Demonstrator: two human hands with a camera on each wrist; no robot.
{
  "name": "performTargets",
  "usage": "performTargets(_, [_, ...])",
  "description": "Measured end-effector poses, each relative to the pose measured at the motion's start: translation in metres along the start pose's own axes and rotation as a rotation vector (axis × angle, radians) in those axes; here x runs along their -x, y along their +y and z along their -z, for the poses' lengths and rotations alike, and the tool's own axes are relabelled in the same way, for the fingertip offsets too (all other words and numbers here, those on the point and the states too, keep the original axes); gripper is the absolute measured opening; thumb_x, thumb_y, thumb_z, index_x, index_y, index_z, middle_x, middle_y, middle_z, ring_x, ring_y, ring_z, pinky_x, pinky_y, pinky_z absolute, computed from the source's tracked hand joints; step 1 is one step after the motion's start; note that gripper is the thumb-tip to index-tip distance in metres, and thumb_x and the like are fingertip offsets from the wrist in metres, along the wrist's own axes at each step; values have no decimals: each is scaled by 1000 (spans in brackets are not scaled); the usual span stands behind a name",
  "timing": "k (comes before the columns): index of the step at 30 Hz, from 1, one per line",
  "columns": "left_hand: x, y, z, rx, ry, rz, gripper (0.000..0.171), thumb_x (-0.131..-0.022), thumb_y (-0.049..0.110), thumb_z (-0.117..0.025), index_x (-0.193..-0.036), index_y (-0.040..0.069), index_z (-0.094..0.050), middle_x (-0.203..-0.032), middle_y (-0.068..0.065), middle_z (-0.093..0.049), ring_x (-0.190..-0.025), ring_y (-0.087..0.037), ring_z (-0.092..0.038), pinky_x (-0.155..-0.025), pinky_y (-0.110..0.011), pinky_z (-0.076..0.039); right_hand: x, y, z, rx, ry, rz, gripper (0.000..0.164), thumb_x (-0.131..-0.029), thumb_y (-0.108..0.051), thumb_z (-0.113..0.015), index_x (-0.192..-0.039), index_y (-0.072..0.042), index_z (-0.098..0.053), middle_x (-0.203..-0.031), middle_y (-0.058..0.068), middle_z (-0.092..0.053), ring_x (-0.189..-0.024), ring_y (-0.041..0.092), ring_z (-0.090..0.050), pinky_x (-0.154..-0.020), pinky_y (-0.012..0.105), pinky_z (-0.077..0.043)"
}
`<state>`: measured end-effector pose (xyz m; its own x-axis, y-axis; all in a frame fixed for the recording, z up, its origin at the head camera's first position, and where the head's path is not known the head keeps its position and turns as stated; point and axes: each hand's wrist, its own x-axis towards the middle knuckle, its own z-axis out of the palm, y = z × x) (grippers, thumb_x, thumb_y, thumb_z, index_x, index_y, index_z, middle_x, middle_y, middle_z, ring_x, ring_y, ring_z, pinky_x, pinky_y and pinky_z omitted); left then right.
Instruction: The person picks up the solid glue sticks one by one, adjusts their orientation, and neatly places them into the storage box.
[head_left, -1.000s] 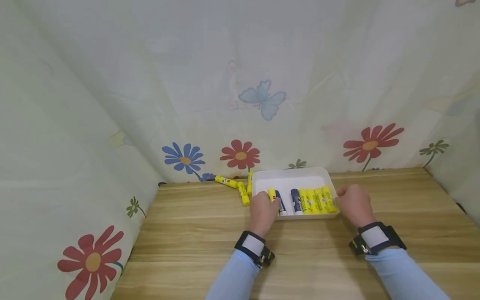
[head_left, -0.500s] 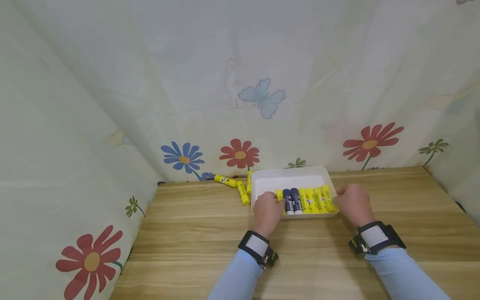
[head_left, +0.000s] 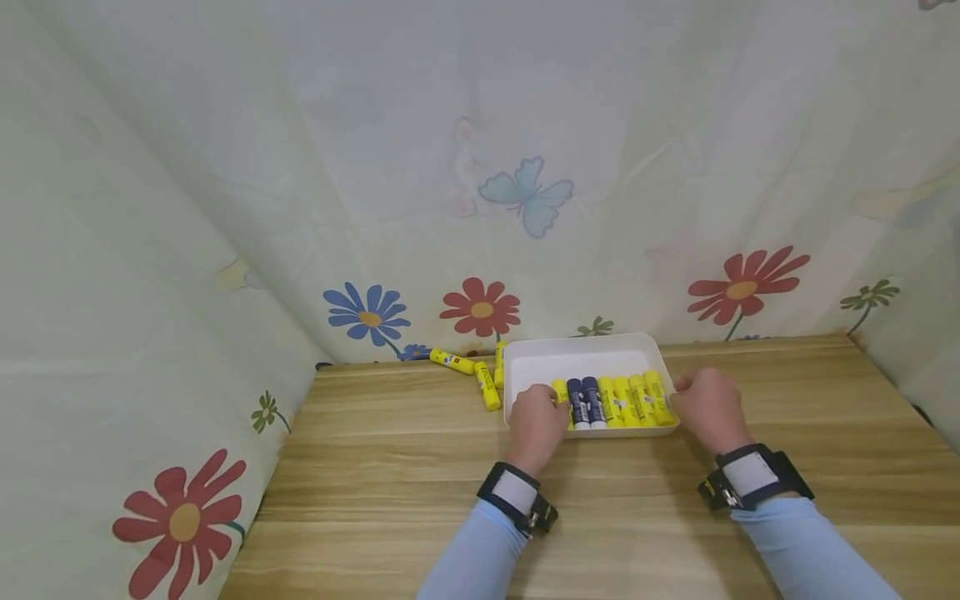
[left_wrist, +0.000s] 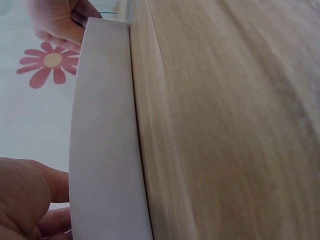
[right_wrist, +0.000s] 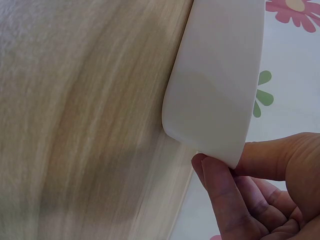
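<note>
A shallow white tray (head_left: 570, 347) sits on the wooden table, with a row of yellow and dark blue glue sticks along its near side. At the row's left end my left hand (head_left: 537, 423) holds a yellow glue stick (head_left: 559, 390), partly hidden under the thumb and fingers. Two dark blue glue sticks (head_left: 584, 403) lie right beside it, then several yellow ones (head_left: 630, 402). My right hand (head_left: 708, 410) grips the tray's right end. In the right wrist view, thumb and fingers pinch the tray's corner; its white wall (left_wrist: 105, 125) hides the sticks in the left wrist view.
Left of the tray, yellow glue sticks lie loose on the table (head_left: 390, 467): one by the curtain (head_left: 452, 362), one angled (head_left: 487, 387) and one against the tray's side (head_left: 500, 363). The flower-print curtain (head_left: 600, 208) hangs along the table's back edge.
My left hand has shifted slightly right, bringing the yellow and dark blue glue sticks against the row and closing the gap. My right hand has stayed at the tray's end.
</note>
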<state>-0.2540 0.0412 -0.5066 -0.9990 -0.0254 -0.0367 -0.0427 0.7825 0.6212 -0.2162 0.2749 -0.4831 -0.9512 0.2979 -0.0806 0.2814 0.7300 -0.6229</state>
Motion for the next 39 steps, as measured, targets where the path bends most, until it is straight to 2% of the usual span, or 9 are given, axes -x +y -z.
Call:
performTargets(7, [2, 0, 1, -1, 6, -2, 23, -89, 25, -76, -106, 9, -77, -99, -6, -78, -73, -11, -65, -63, -26, -53, 0, 0, 0, 6, -12, -9, 29, -90, -8, -65, -112, 12, -67, -108, 33, -66, -84, 35, -60, -64, 32, -48])
performTargets(12, [2, 1, 2, 6, 5, 16, 26, -90, 25, -76, -111, 9, -76, -106, -7, -78, -77, -12, -67, -66, -26, -55, 0, -2, 0, 17, -5, -7, 28, -89, -8, -65, -110, 11, -69, -107, 32, -67, -84, 35, -60, -65, 34, -48])
performTargets(21, [5, 3, 8, 7, 0, 8, 30, -91, 29, -76, -114, 10, -75, -108, -7, -78, -81, -12, -67, -70, -28, -55, -1, 0, 0, 6, -9, 1, 29, -89, -8, -66, -111, 12, -68, -108, 33, -67, -84, 35, -60, -64, 32, -49])
performTargets(24, [7, 4, 10, -23, -1, -9, 27, -90, 31, -75, -108, 10, -76, -97, -5, -78, -76, -14, -67, -65, -29, -54, -1, 1, 0, 6, -14, -2, 30, -89, -8, -66, -112, 12, -68, -109, 34, -66, -84, 35, -60, -64, 33, -48])
performTargets(28, [8, 3, 20, -101, 51, -31, 31, -89, 37, -77, -107, 12, -76, -94, -4, -78, -77, -17, -70, -61, -29, -51, 0, 1, 0, 5, -27, 1, 31, -88, -8, -66, -113, 12, -67, -111, 35, -65, -86, 37, -59, -66, 34, -49])
performTargets(31, [6, 0, 33, -132, 128, -52, 36, -88, 41, -76, -113, 15, -76, -100, -3, -79, -83, -17, -72, -62, -27, -50, 0, 1, 1, 7, -33, 7, 32, -88, -7, -66, -113, 13, -67, -111, 35, -66, -86, 37, -60, -67, 36, -50])
performTargets(35, [1, -9, 58, -98, 258, -96, 35, -91, 42, -72, -114, 15, -75, -95, -2, -79, -81, -19, -71, -60, -27, -47, 0, 2, 2, 8, -19, 22, 33, -87, -8, -66, -112, 14, -67, -110, 35, -67, -87, 38, -60, -68, 39, -50])
performTargets(39, [-8, -28, 82, 14, 405, -96, 35, -93, 39, -70, -118, 13, -73, -102, -5, -78, -84, -21, -72, -64, -30, -52, -1, 1, 2, 0, -12, 25, 33, -87, -9, -65, -111, 14, -67, -111, 35, -67, -87, 38, -60, -68, 40, -50])
